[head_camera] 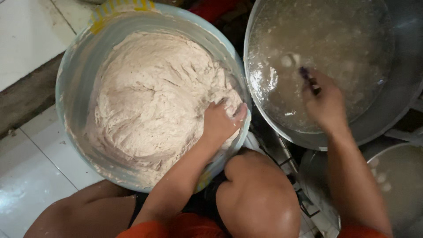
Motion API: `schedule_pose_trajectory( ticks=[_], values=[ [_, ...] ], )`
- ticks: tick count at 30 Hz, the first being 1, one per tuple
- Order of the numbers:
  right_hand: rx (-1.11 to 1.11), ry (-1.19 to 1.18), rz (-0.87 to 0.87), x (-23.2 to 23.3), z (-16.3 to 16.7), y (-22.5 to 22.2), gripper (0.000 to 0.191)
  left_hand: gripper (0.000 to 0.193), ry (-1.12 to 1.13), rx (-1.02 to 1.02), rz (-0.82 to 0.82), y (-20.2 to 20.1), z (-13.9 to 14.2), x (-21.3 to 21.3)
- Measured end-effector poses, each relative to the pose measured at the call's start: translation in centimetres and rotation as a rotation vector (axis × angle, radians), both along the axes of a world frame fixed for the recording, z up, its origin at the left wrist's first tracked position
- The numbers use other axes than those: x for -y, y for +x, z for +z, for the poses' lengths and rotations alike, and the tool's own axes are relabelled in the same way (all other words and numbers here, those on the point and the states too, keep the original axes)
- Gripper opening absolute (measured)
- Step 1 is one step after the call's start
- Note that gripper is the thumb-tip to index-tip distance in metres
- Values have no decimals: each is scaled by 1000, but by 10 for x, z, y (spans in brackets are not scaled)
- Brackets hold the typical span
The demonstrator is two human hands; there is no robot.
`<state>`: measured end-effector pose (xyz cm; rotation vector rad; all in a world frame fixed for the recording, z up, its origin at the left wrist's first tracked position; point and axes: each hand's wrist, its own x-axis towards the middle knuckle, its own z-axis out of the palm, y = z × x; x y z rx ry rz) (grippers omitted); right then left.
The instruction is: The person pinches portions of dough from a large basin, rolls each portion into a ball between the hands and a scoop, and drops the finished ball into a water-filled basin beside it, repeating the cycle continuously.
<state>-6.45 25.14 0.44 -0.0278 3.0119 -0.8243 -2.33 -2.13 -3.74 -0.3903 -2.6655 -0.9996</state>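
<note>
Two vessels flank your knees: the big pale-blue tub (72,88), filled with a mound of pinkish-grey dough (150,97), and the wide steel pot (387,110) of cloudy broth (326,39); your left hand (220,121) is sunk into the dough at the tub's near edge, fingers clenched on a pinch; squeeze evenly, judging by feel; your right hand (326,103) grips a dark-handled spoon (308,79) over the broth; keep it low; white tiled floor (35,176) lies beneath.
</note>
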Motion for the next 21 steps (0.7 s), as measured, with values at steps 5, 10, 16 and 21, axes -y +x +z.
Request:
schedule_pose_trajectory(
  ticks=[5, 10, 16, 21],
  values=[
    [414, -301, -126, 16, 15, 25, 50, 15, 436, 199, 131, -3, 4, -7],
    [238, -389, 224, 64, 22, 67, 44, 24, 554, 219, 92, -2, 4, -10],
    [673, -546, 23, 79, 30, 74, 47, 14, 321, 387, 166, -6, 4, -10],
    [730, -707, -110, 59, 17, 72, 51, 38, 130, 380, 189, 0, 8, -8]
  ],
)
